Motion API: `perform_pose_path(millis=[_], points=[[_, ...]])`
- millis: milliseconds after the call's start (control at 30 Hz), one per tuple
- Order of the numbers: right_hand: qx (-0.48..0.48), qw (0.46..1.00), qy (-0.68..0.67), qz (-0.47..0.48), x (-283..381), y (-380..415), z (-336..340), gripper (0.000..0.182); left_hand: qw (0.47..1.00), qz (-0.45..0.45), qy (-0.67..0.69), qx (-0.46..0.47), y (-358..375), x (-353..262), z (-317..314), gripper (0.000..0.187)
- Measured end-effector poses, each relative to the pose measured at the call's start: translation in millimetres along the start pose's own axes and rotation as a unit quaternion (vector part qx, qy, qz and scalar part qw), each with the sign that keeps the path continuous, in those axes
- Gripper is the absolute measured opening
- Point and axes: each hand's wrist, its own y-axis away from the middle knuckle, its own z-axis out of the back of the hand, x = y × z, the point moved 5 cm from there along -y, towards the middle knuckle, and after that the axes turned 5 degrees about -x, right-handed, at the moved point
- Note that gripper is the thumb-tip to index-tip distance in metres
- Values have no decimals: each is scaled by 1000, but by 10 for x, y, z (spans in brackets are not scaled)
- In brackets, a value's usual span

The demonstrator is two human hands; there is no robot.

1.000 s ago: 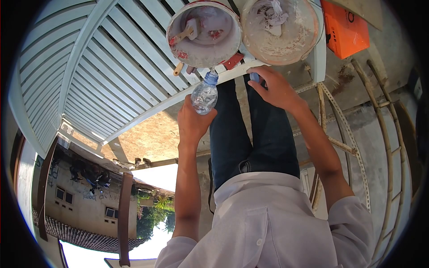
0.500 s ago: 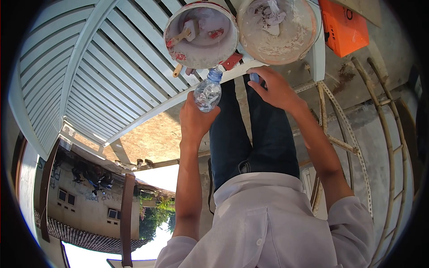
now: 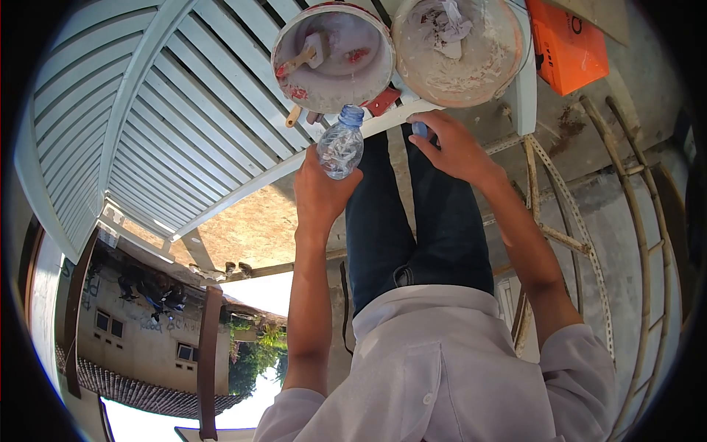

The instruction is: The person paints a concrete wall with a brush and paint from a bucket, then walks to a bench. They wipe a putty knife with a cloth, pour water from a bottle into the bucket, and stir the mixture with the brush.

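Note:
My left hand (image 3: 321,193) is wrapped round a clear plastic bottle (image 3: 341,151) with a blue neck and an uncapped mouth. It is held just in front of a paint-stained bucket (image 3: 331,87). Inside that bucket lies a paintbrush (image 3: 313,53) with red on its handle. Between the thumb and fingers of my right hand (image 3: 458,151) is a blue bottle cap (image 3: 420,129), over my legs. Beside the bucket stands a second round, plaster-smeared container (image 3: 471,77) with crumpled whitish material (image 3: 451,31) on it.
The containers rest on a pale slatted bench (image 3: 199,118). A dark red piece (image 3: 383,101) and a wooden handle (image 3: 293,116) lie near its front edge. At the right are an orange box (image 3: 571,48), a bamboo ladder (image 3: 652,221) and perforated metal strips (image 3: 582,228).
The bottle has tipped back from the bucket, and its open mouth now faces up more towards me. My right hand has stayed where it was with the cap.

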Motion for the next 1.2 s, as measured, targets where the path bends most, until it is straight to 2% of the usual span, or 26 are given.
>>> perform_pose_path(millis=[300,400,1000,1200], points=[[-22,1000,-6,14,-43,13,-34,30,1000,4,4,1,0,-24,-6,50],[0,1000,-2,-11,-22,8,-19,29,1000,1,0,1,-8,-21,-5,50],[-3,1000,1,-5,-45,-12,-16,30,1000,7,-6,5,-50,-88,48,54],[-34,999,-1,30,-63,-22,-20,30,1000,11,4,1,-70,-115,73,55]])
